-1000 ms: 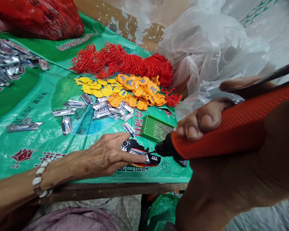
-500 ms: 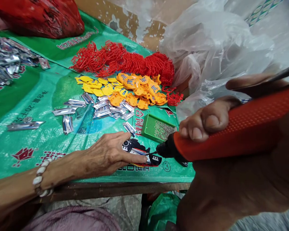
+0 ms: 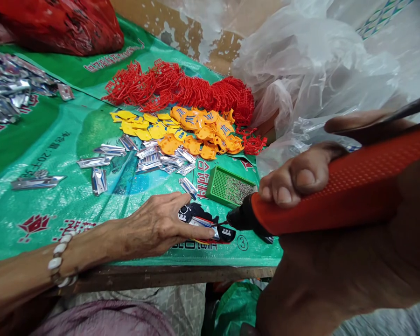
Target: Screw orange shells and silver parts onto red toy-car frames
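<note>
My left hand (image 3: 164,221) grips a small black plastic assembly (image 3: 227,233) with silver and red parts, holding it down on the green sheet near the table's front edge. My index finger lies along its top. Wrapped round a red electric screwdriver (image 3: 336,186) with a black nose is my right hand (image 3: 294,179). The thin dark bit points left and its tip meets the assembly, close to my left fingertip. Just behind the nose sits a green tray (image 3: 215,184) of tiny metal screws (image 3: 240,189).
Silver strips (image 3: 149,161), orange parts (image 3: 205,128), yellow parts (image 3: 136,123) and red frames (image 3: 196,91) lie piled on the green sheet (image 3: 49,158). More silver pieces (image 3: 7,88) are heaped at left, near a red bag (image 3: 66,25). Clear plastic bags (image 3: 311,56) fill the back right.
Almost nothing differs. The whole view has shifted very slightly, and both hands keep the same hold, with the bit still at the assembly.
</note>
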The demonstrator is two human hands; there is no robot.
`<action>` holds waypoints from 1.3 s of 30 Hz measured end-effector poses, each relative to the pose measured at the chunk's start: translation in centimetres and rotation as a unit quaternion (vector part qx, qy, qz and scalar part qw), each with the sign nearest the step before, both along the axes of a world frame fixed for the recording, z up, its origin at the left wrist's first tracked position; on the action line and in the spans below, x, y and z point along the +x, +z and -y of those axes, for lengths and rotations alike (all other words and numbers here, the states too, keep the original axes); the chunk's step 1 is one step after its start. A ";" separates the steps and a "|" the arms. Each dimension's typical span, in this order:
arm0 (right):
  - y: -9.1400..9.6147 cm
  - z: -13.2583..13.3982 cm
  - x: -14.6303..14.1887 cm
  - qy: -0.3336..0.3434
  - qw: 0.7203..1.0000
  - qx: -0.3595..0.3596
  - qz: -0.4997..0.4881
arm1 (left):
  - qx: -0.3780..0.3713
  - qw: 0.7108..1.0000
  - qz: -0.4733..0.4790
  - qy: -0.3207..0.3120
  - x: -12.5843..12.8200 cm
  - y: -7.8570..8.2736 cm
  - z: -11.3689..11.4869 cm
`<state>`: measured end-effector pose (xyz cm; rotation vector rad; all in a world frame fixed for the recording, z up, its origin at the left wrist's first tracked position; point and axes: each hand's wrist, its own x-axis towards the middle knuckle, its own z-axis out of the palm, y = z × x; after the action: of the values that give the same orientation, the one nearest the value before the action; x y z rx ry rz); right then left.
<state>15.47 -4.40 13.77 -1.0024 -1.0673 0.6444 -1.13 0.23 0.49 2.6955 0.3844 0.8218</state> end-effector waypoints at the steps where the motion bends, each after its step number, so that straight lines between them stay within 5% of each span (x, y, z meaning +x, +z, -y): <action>1: 0.0 0.0 0.1 -0.007 1.000 -0.005 0.008 | -0.002 1.000 0.002 0.002 0.0 -0.1 0.0; 16: 0.0 -0.3 0.6 -0.007 1.000 -0.025 0.005 | -0.041 0.999 0.025 -0.003 0.0 -0.6 -0.2; 39: 0.1 0.0 0.1 -0.009 0.999 -0.027 0.030 | 0.001 1.000 -0.001 0.005 0.1 -0.1 -0.1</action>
<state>15.53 -4.42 13.89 -1.0838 -1.0973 0.6346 -1.03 0.28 0.35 2.6987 0.3981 0.8239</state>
